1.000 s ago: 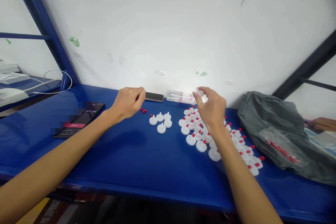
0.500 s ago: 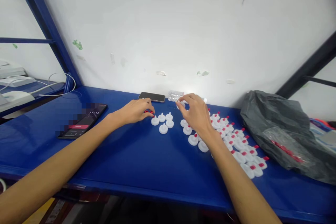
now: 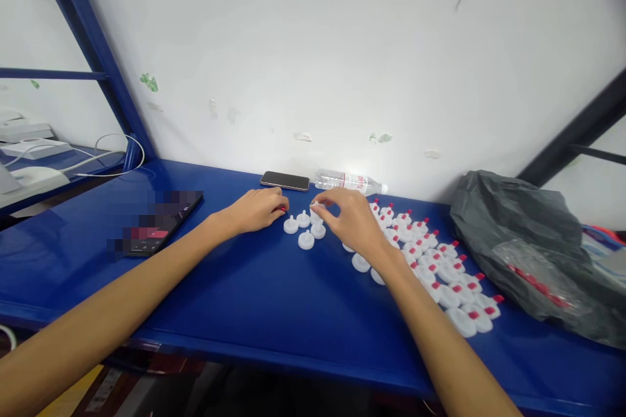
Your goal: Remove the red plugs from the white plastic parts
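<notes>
My left hand [image 3: 259, 210] rests at the left of a small cluster of white spouted caps [image 3: 306, 240]. Its fingers are curled shut around small red tips [image 3: 283, 209], of which only a bit shows. Over the back right of the cluster, my right hand [image 3: 349, 216] has thumb and forefinger closed on a white spouted cap [image 3: 317, 210], partly hidden by the fingers. Several white caps with red tips on their spouts [image 3: 437, 267] stand in a dense group on the right, some covered by my right forearm. A few at that group's left edge show no red.
A phone [image 3: 285, 181] and a clear bottle [image 3: 349, 182] lie along the wall. Another phone [image 3: 166, 225] sits at left on the blue table [image 3: 274, 313]. A dark plastic bag [image 3: 518, 228] with a clear pouch of red pieces [image 3: 540, 287] occupies the right.
My right hand has moved left and down from beside the bottle to the small cluster, uncovering the bottle's label. My left hand has stayed nearly in place, its fingers curled further over the red tips.
</notes>
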Tool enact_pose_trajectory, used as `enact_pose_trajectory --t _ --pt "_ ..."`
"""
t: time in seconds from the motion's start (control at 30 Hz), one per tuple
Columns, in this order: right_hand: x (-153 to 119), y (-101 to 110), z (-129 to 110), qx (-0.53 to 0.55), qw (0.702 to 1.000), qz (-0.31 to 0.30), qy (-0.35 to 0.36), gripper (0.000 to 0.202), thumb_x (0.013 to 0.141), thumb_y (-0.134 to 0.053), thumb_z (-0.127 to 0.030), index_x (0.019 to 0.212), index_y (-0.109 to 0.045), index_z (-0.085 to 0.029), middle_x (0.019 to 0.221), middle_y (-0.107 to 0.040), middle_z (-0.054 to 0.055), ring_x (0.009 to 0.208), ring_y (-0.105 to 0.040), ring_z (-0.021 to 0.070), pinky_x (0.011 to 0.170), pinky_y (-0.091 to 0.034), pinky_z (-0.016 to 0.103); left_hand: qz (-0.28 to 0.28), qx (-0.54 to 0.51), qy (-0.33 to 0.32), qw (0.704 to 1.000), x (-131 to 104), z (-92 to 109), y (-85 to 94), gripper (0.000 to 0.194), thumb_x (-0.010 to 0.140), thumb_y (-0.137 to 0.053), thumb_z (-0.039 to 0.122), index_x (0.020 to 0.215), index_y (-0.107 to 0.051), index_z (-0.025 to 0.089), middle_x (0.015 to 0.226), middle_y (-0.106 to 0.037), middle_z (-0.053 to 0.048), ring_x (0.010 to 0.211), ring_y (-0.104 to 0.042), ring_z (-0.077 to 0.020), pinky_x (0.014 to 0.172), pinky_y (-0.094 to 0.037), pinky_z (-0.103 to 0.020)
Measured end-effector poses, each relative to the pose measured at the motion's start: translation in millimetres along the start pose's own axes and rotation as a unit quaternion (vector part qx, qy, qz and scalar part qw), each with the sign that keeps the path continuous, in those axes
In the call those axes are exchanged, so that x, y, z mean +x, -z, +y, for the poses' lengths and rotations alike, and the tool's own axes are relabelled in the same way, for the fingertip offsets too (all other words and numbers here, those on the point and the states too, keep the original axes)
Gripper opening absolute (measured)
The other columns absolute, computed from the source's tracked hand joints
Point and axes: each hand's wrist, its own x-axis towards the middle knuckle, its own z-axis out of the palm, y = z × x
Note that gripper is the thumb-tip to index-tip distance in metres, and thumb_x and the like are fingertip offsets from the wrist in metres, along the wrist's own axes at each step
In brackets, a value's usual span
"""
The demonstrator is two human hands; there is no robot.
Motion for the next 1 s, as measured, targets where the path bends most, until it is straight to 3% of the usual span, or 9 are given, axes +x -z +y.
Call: enact_pose_trajectory --t 0.23,0.43,0.53,0.63,0.73,0.83,0.9,1.0 --pt "-3 -8 -17 0.051 0.998 -0.038 0.027 0.009 0.096 -0.069 -0.025 0.104 -0.073 -0.023 0.093 -0.078 0.000 0.088 -0.071 0.0188 0.084 -0.049 0.034 0.001 -0.001 0.001 1.000 -1 0 -0.8 0.022 0.097 -0.049 0.025 0.103 -0.070 0.023 0.101 -0.069 -0.007 0.090 -0.068 -0.0232 0.068 -0.045 -0.030" --pt "-7 -18 -34 0.057 0.993 -0.070 0.081 0.008 0.091 -0.077 -0.026 0.097 -0.073 -0.025 0.090 -0.079 -0.001 0.088 -0.069 0.0184 0.090 -0.044 0.035 0.000 -0.021 0.009 1.000 -2 -1 -1.2 0.023 0.096 -0.048 0.026 0.107 -0.068 0.024 0.104 -0.069 -0.007 0.092 -0.068 -0.0224 0.067 -0.045 -0.029" --pt "-10 -25 -34 0.014 0.989 -0.098 0.110 0.006 0.091 -0.078 -0.025 0.091 -0.072 -0.023 0.089 -0.079 0.000 0.092 -0.069 0.0202 0.093 -0.042 0.038 0.002 -0.024 0.005 1.000 -1 -3 -3.9 0.023 0.097 -0.048 0.028 0.109 -0.068 0.024 0.106 -0.069 -0.007 0.094 -0.068 -0.0228 0.071 -0.047 -0.030" --pt "-9 -25 -30 -0.050 0.988 -0.097 0.113 0.007 0.093 -0.074 -0.025 0.099 -0.073 -0.023 0.096 -0.079 0.003 0.094 -0.068 0.0231 0.093 -0.042 0.041 0.006 -0.021 -0.001 1.000 -1 -5 -6.4 0.023 0.098 -0.048 0.028 0.110 -0.067 0.024 0.106 -0.069 -0.008 0.092 -0.068 -0.0232 0.070 -0.047 -0.031" --pt "-5 -14 -24 -0.074 0.992 -0.064 0.077 0.013 0.098 -0.067 -0.029 0.109 -0.072 -0.023 0.102 -0.079 0.005 0.097 -0.069 0.0244 0.093 -0.043 0.043 0.010 -0.018 -0.003 1.000 -1 -4 -5.8 0.024 0.099 -0.047 0.029 0.114 -0.066 0.024 0.106 -0.068 -0.008 0.094 -0.068 -0.0237 0.071 -0.047 -0.031" --pt "0 7 -12 -0.130 0.991 -0.029 -0.009 0.015 0.101 -0.061 -0.028 0.106 -0.073 -0.022 0.097 -0.079 0.006 0.093 -0.070 0.0262 0.091 -0.045 0.045 0.009 -0.010 0.004 1.000 -1 -1 -3.2 0.025 0.099 -0.046 0.029 0.114 -0.066 0.023 0.106 -0.068 -0.008 0.093 -0.068 -0.0239 0.072 -0.047 -0.032" --pt "1 20 0 -0.182 0.980 -0.039 -0.065 0.014 0.099 -0.062 -0.028 0.099 -0.075 -0.022 0.086 -0.078 0.005 0.084 -0.071 0.0278 0.087 -0.047 0.047 0.013 -0.007 0.010 1.000 -1 0 -1.6 0.027 0.101 -0.045 0.030 0.114 -0.066 0.023 0.108 -0.068 -0.008 0.094 -0.068 -0.0243 0.072 -0.047 -0.032" --pt "-4 32 17 -0.219 0.963 -0.101 -0.117 0.018 0.095 -0.068 -0.035 0.085 -0.077 -0.023 0.067 -0.074 0.003 0.068 -0.069 0.0271 0.077 -0.049 0.046 0.026 -0.007 0.018 0.999 -1 1 0.1 0.029 0.102 -0.042 0.032 0.113 -0.067 0.022 0.109 -0.069 -0.009 0.096 -0.068 -0.0250 0.073 -0.047 -0.032"
